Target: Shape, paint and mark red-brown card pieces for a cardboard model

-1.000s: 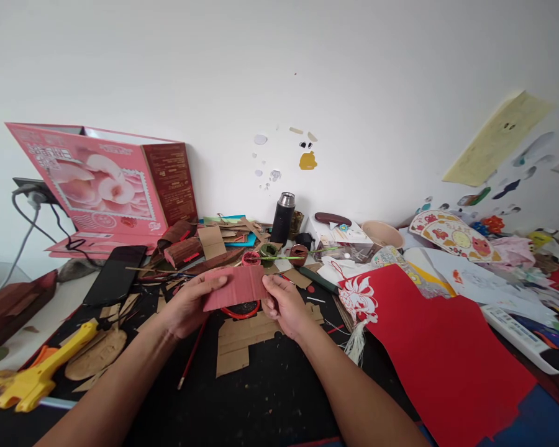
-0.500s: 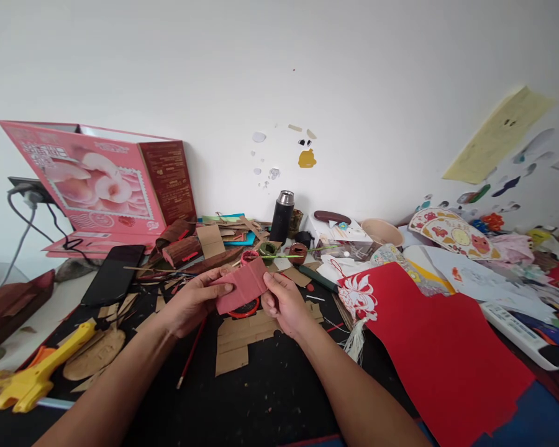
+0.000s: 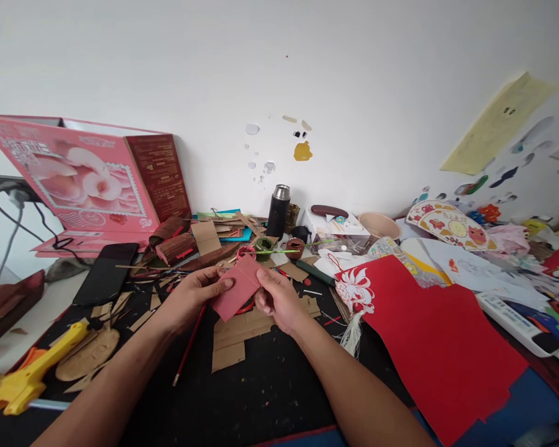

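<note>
Pinching pink card [image 3: 236, 293] between thumb and curled fingers of left hand [image 3: 192, 299]; gripping opposite edge likewise with right hand [image 3: 283, 302], fingers nearly closed. Best to press lightly and evenly, thumbs flat (likely thin cardboard, so prone to kinking). Keep held above cut cardboard [image 3: 229, 352] nearer body than hands, and away from green jar [image 3: 263, 246] just beyond right hand. Mind red pencil [image 3: 189, 347] near left wrist.

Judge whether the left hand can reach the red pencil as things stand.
Probably yes: the red pencil lies close by, its near end uncovered. The left hand is holding the pink card, but the right hand grips it too.
</note>
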The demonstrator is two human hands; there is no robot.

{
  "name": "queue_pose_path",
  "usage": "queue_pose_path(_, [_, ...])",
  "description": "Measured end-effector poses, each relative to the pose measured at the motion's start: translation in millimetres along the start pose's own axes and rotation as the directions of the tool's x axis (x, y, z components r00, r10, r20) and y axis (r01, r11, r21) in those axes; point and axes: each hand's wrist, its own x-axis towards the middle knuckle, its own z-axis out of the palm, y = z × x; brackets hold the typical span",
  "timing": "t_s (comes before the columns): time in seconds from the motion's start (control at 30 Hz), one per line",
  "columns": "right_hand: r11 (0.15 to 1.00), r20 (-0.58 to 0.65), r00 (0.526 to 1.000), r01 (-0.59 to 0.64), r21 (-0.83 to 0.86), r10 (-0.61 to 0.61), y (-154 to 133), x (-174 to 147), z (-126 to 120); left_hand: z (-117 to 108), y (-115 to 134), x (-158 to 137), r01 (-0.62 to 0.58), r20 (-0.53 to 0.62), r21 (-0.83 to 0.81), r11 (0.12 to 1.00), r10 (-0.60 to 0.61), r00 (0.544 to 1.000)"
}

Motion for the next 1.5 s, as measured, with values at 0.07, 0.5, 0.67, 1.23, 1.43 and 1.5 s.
queue_pose_path(0.07, [1.000, 0.030, 0.999, -0.014, -0.014, 0.014, 1.0, -0.7, 1.5, 1.3, -0.8, -0.1, -0.036, -0.013, 0.021, 0.999, 0.036, 0.999])
queue_pose_path(0.5, [1.000, -0.019, 1.000, -0.013, 0.009, 0.014, -2.4, -0.9, 4.6, -1.1, -1.0, -3.0, -0.028, 0.080, 0.210, 0.977, 0.012, 0.997])
queue_pose_path(0.67, [1.000, -0.046, 0.999, 0.011, 0.023, -0.010, -2.3, -0.7, 5.3, 0.6, 0.0, -4.3, -0.052, 0.086, 0.273, 0.961, 0.029, 0.996])
queue_pose_path(1.23, [0.996, 0.021, 0.999, -0.038, 0.079, 0.036, -0.4, -2.9, 7.3, 2.4, -1.5, -6.0, -0.139, 0.109, 0.327, 0.935, 0.109, 0.988])
queue_pose_path(1.43, [0.982, 0.043, 0.995, -0.096, 0.164, 0.090, 1.8, -4.1, 8.5, 8.3, -1.0, -6.7, -0.160, 0.097, 0.370, 0.915, 0.134, 0.986])
queue_pose_path(1.5, [0.984, 0.023, 0.996, -0.084, 0.155, 0.082, 2.2, -3.5, 8.3, 8.3, -3.0, -6.1, -0.146, 0.059, 0.365, 0.919, 0.134, 0.989])
